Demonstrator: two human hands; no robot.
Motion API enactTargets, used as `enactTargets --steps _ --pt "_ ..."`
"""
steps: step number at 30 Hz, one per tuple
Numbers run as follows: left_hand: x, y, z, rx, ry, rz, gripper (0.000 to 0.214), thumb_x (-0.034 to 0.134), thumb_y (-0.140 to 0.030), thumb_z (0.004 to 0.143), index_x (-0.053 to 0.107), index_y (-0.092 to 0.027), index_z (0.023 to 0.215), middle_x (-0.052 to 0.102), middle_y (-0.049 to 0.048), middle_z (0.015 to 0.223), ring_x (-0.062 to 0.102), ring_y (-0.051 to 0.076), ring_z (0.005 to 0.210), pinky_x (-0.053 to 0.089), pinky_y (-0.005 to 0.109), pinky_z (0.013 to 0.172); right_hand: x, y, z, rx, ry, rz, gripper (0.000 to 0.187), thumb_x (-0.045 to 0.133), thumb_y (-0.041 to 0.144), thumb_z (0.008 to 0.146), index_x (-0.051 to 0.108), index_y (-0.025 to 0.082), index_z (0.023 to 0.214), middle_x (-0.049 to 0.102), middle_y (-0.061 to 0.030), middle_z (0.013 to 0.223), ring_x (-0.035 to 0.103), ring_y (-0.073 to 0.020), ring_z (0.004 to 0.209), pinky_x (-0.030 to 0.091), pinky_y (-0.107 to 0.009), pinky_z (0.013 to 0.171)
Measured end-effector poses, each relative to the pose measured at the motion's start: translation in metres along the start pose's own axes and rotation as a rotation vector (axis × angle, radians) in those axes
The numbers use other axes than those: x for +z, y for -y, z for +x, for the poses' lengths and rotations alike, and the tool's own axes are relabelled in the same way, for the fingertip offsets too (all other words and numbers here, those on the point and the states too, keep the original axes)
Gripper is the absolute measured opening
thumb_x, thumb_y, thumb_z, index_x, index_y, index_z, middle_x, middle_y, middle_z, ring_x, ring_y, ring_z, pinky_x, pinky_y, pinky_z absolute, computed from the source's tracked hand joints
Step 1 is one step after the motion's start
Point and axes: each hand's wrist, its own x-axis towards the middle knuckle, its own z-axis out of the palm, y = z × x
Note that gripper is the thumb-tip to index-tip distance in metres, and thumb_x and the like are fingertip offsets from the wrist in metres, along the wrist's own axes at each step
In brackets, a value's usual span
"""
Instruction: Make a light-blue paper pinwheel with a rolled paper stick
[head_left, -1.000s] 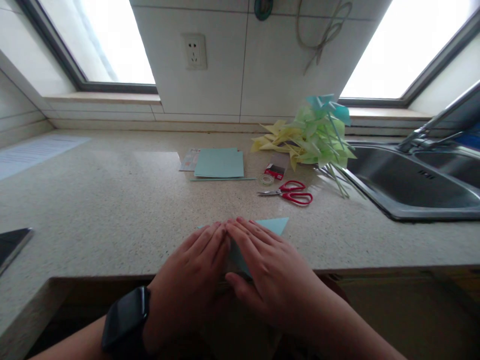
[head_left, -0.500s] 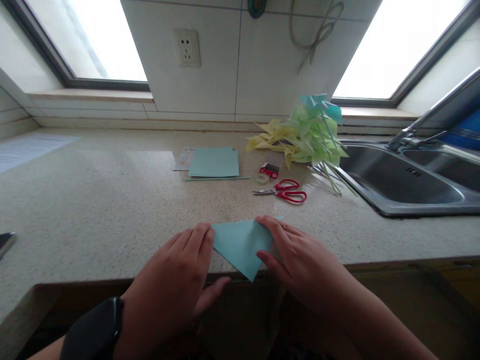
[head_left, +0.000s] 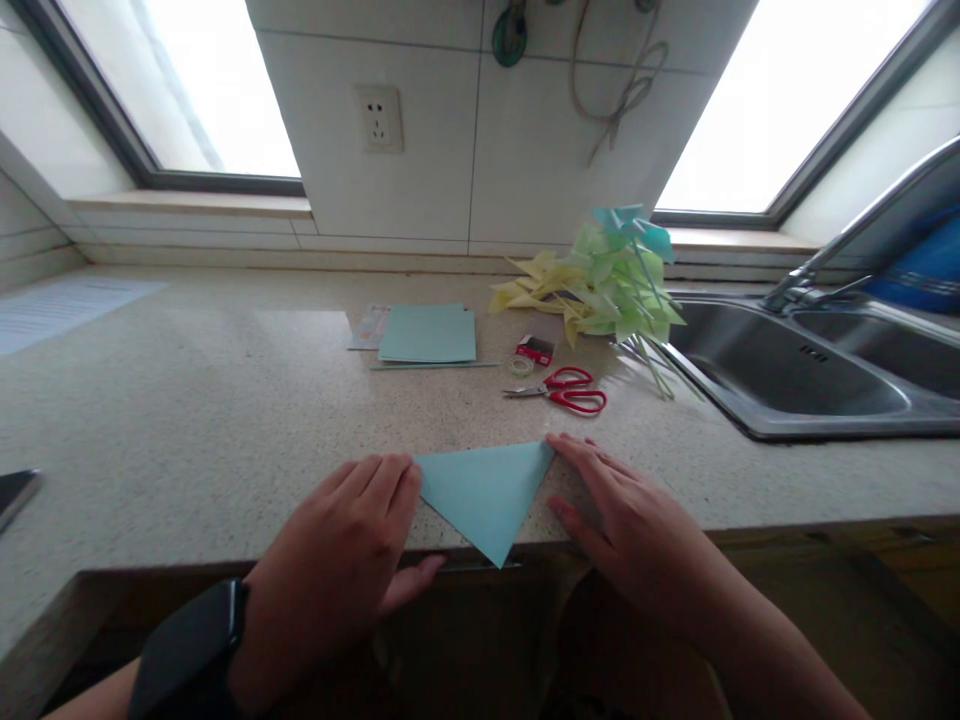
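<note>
A light-blue sheet of paper (head_left: pixel 484 495), folded into a triangle, lies at the front of the countertop. Its lower point juts over the edge. My left hand (head_left: pixel 352 530) presses its fingertips onto the left corner, thumb held away below the counter edge. At the right corner rest the fingertips of my right hand (head_left: pixel 619 510), fingers stretched and thumb spread apart. Beyond the paper lie scissors (head_left: pixel 559 390) with red handles, a roll of tape (head_left: pixel 519 366) and a small red box (head_left: pixel 535 349).
A stack of light-blue paper (head_left: pixel 427 334) lies further back, a thin green stick (head_left: pixel 442 366) in front of it. Yellow, green and blue paper pinwheels (head_left: pixel 611 270) are heaped beside the steel sink (head_left: pixel 795 370). A printed sheet (head_left: pixel 67 305) and a dark flat object (head_left: pixel 16 492) are at the left.
My right hand has slid right along the fold to the right corner, uncovering that side of the triangle. My left hand stays at the left corner. The view has tilted slightly up.
</note>
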Motion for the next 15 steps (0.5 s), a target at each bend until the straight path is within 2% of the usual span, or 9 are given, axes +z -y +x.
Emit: enactTargets --steps 3,5,6,10,15 --pt "-0.004 -0.006 -0.002 -0.019 0.022 0.001 0.024 0.072 -0.031 0.086 0.068 -0.011 0.099 0.069 0.0147 0.095 0.066 0.033 0.085 0.059 0.052 0.076 0.001 0.004 -0.011 -0.098 -0.111 0.018 0.045 0.049 0.022 0.101 0.045 0.015 0.145 0.059 -0.0172 0.147 0.052 -0.0332 0.138 0.05 -0.059 0.107" --pt "-0.008 -0.011 -0.003 -0.016 0.045 0.017 0.006 0.067 -0.02 0.087 0.068 -0.015 0.089 0.067 0.01 0.086 0.065 0.031 0.077 0.058 0.051 0.072 0.001 0.01 -0.02 -0.182 -0.113 0.072 0.046 0.051 0.016 0.098 0.046 0.017 0.144 0.059 -0.0135 0.147 0.053 -0.03 0.135 0.049 -0.054 0.105" --pt "-0.009 -0.014 -0.004 0.004 0.055 0.025 0.004 0.064 -0.015 0.087 0.067 -0.017 0.086 0.066 0.0085 0.082 0.064 0.03 0.075 0.057 0.05 0.07 0.001 0.014 -0.023 -0.221 -0.097 0.092 0.047 0.053 0.013 0.097 0.048 0.018 0.143 0.058 -0.0115 0.148 0.054 -0.0285 0.131 0.047 -0.052 0.105" --pt "-0.012 -0.02 -0.01 0.061 0.075 0.017 0.023 0.055 0.001 0.082 0.066 -0.019 0.084 0.067 0.0072 0.082 0.064 0.029 0.071 0.055 0.046 0.065 0.002 0.028 -0.031 -0.359 -0.094 0.155 0.049 0.057 0.007 0.092 0.052 0.015 0.139 0.061 -0.0087 0.144 0.059 -0.0228 0.113 0.041 -0.042 0.101" --pt "-0.012 -0.024 -0.016 0.106 0.07 -0.021 0.023 0.057 0.0 0.08 0.064 -0.022 0.08 0.067 0.005 0.077 0.062 0.03 0.066 0.049 0.043 0.058 0.008 0.037 -0.027 -0.31 -0.227 0.172 0.033 0.059 0.008 0.095 0.064 0.018 0.127 0.072 -0.0042 0.124 0.059 -0.0201 0.099 0.039 -0.037 0.092"
